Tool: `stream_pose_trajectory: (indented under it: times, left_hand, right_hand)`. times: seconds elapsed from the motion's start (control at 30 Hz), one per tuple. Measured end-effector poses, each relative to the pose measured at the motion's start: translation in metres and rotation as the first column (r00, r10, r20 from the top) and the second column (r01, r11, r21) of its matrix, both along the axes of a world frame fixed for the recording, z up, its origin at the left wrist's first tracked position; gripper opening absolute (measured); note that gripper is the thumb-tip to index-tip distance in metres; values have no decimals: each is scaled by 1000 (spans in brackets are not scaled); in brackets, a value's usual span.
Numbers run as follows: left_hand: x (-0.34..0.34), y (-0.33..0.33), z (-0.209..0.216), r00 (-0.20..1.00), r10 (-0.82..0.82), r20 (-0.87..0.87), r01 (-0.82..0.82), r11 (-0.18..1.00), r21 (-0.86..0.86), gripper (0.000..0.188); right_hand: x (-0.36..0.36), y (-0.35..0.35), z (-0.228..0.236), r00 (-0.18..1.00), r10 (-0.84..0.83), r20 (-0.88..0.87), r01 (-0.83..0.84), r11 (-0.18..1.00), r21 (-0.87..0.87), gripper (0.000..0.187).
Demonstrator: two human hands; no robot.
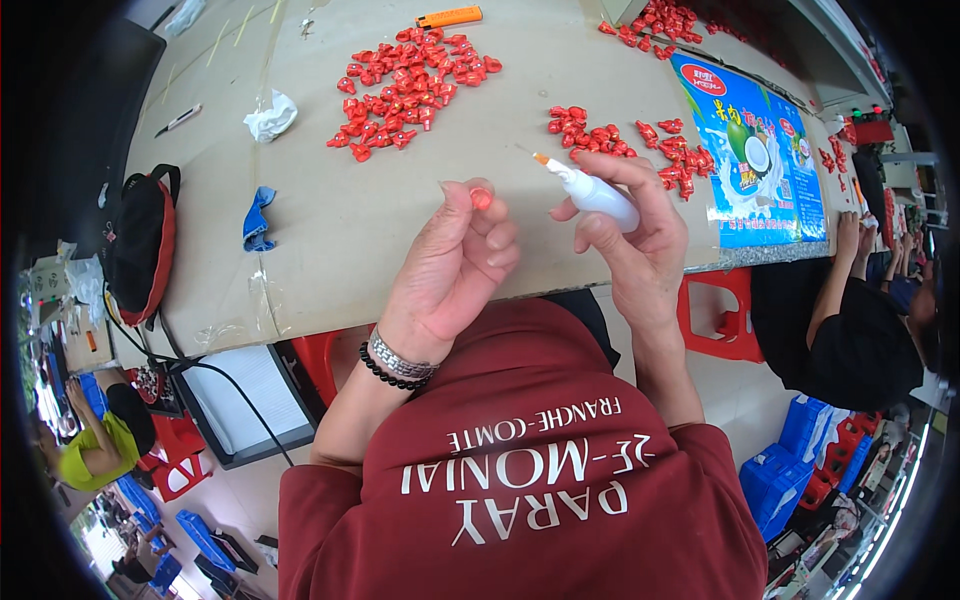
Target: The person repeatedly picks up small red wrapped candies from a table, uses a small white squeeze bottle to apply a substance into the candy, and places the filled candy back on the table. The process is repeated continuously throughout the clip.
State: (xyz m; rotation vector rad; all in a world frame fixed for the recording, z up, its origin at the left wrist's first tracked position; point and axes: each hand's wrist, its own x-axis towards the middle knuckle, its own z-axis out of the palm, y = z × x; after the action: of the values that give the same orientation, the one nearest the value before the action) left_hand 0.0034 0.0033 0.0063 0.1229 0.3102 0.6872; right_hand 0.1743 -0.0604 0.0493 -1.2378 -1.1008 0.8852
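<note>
Between the thumb and fingertips of my left hand (452, 262) is a small glossy red piece (481, 198), partly covered by the fingers. My right hand (648, 240) is wrapped round a white squeeze bottle (604, 200) with an orange-based, thin needle nozzle. The bottle is tilted, its nozzle pointing up and left, apart from the red piece. Beyond my left hand lies a large spread of small red pieces (405, 92) on the table. A smaller group of red pieces (590, 133) sits just past the bottle, and another cluster (682, 160) lies right of it.
The table (330, 215) bears a crumpled white tissue (271, 117), a blue cloth scrap (259, 219), a pen (179, 120) and an orange tool (449, 17). A blue printed sheet (750, 160) lies right. A black-and-red bag (150, 245) hangs over the left edge. A co-worker's arm (840, 265) rests at far right.
</note>
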Motion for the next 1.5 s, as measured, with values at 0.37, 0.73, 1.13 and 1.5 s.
stream_pose_trajectory:
  times: [0.37, 0.73, 1.13, 1.5]
  left_hand:
    - [1, -9, 9, 999, -37, -21, 36, 998, -55, 31]
    - [0, -17, 8, 999, -18, 46, 26, 983, -181, 26]
    - [0, -19, 6, 995, -79, 59, 86, 987, -138, 24]
    - [5, -20, 5, 994, -106, 24, 108, 986, -130, 25]
  right_hand:
    - [5, -12, -4, 994, -62, -95, 94, 919, 383, 28]
    - [-1, -9, -12, 971, -154, 182, 21, 815, 579, 27]
    - [0, -8, -14, 959, -186, 216, 17, 793, 609, 28]
    - [-1, -9, -14, 937, -211, 280, -1, 797, 604, 25]
